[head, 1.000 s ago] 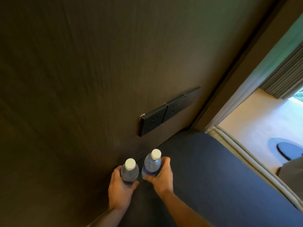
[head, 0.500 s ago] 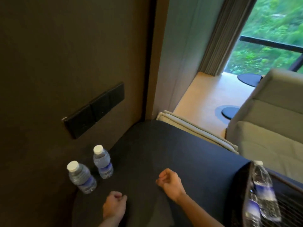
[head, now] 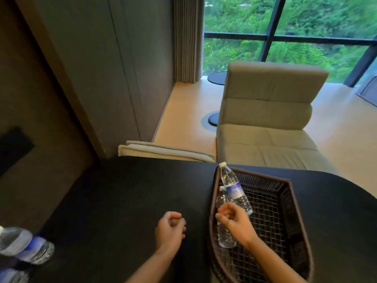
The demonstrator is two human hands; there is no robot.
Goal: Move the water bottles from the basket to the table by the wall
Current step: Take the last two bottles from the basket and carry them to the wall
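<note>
Honestly, right hand (head: 234, 220) hovers half-curled and empty over the basket (head: 289, 203); left hand (head: 170, 229) loosely curled, empty. Grab each bottle (head: 234, 186) mid-body.

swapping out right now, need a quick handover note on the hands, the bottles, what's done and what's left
Left hand: empty, loosely curled, over the dark table, beside the basket.
Right hand: empty, fingers half open, over the basket, above the two bottles in it.
In the basket: one bottle leaning on the far left corner, cap up on the rim; a second bottle lying along the left wall, partly hidden by the right hand.
Done: two bottles stand at the table's wall side, at the picture's left edge.
Left: lift the last two out and set them by the wall.
</note>
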